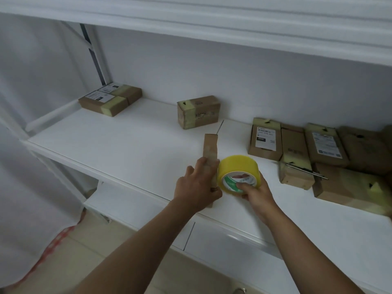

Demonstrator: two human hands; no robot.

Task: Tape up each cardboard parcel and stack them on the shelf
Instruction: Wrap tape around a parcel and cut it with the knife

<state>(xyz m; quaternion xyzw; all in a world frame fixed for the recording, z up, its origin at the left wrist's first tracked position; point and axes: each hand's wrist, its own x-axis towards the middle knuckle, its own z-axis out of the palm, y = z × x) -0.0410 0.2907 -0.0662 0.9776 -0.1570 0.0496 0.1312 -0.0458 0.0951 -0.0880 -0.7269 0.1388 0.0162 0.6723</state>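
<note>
The white shelf [110, 143] is carrying taped boxes at ten, twelve and three o'clock; at centre, the left hand [196, 186] is gripping a narrow box [210, 149] on edge, probably steadying it for taping. At its three o'clock, touching, the right hand [255, 193] is pinching the yellow tape roll [238, 170], thumb through the core.

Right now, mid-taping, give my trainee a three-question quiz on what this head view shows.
1. True or false: the right hand grips the yellow tape roll.
2. What does the left hand hold? A) a pen B) a thin cardboard parcel standing on edge C) nothing
3. Fill in: the pen lies on a parcel to the ____ of the roll.

Key: 1 true; 2 B; 3 right.
</note>
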